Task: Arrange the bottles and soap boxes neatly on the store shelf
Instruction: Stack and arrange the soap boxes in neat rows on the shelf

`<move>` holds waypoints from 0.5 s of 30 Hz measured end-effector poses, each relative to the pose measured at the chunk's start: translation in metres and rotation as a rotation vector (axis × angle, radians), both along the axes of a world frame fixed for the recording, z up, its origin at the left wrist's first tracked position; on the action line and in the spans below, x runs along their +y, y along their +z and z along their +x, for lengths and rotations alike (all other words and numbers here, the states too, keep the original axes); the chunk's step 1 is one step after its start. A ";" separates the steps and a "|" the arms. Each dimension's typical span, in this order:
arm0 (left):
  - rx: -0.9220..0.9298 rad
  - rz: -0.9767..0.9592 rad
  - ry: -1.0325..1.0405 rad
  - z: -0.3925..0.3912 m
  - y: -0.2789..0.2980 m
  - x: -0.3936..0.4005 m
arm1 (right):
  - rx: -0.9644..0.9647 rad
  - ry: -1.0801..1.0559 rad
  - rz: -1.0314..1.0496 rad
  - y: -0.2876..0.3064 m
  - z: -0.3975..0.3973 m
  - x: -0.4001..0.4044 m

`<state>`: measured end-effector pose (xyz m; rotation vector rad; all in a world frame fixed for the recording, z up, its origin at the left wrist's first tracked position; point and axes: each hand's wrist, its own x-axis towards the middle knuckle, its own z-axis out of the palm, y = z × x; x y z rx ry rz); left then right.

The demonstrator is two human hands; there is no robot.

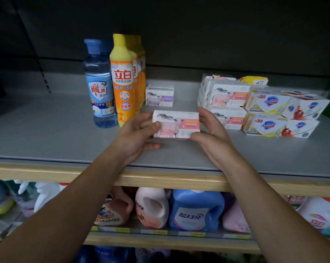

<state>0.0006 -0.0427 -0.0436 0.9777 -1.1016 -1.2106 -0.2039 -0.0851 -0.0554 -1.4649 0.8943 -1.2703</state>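
Both hands are on one pink sheep-print soap box (176, 124), which sits at mid-shelf on the grey shelf (46, 137); whether its base touches the shelf or is just off it cannot be told.

Left hand (135, 135): fingers curled round the box's left end, thumb lying low by the shelf surface under that end.

Right hand (212, 133): fingers up along the box's right end, thumb across the lower right front corner. The box is gripped between the two hands.

Positions relative to the held box:
- Purple sheep-print soap box (159, 95): behind it and slightly left, apart from it.
- Row of orange dish-soap bottles (122, 80): behind-left, upright, front to back; purple box just beside the row.
- Blue-capped clear bottles (99, 84): further left, touching the front orange bottle or nearly so.
- Stack of pink sheep-print boxes (226, 103): right, just beyond the right hand, two layers.
- White-and-yellow shield-logo boxes (266, 112): further right, two layers.
- Red-print shield-logo boxes (304, 116): far right, against the yellow ones.
- Yellow pack (254, 80): behind-right, at the back of the stacks.

Lower shelf, below the box: detergent jugs (196, 209), pink and blue.
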 end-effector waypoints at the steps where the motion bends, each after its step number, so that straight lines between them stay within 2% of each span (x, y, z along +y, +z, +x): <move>1: -0.002 -0.022 -0.023 0.000 0.000 0.001 | -0.009 -0.010 0.018 -0.001 0.000 -0.001; 3: -0.004 -0.052 -0.054 0.001 -0.001 0.003 | -0.009 0.003 0.021 -0.003 0.001 -0.002; 9: 0.053 -0.112 -0.047 0.000 0.002 0.008 | 0.178 -0.132 -0.176 -0.004 0.004 -0.001; 12: 0.089 -0.095 0.009 -0.003 0.002 0.010 | 0.180 -0.108 -0.194 -0.005 0.004 0.001; 15: 0.030 -0.104 0.081 -0.005 0.002 0.009 | 0.246 -0.058 -0.195 -0.003 0.004 0.006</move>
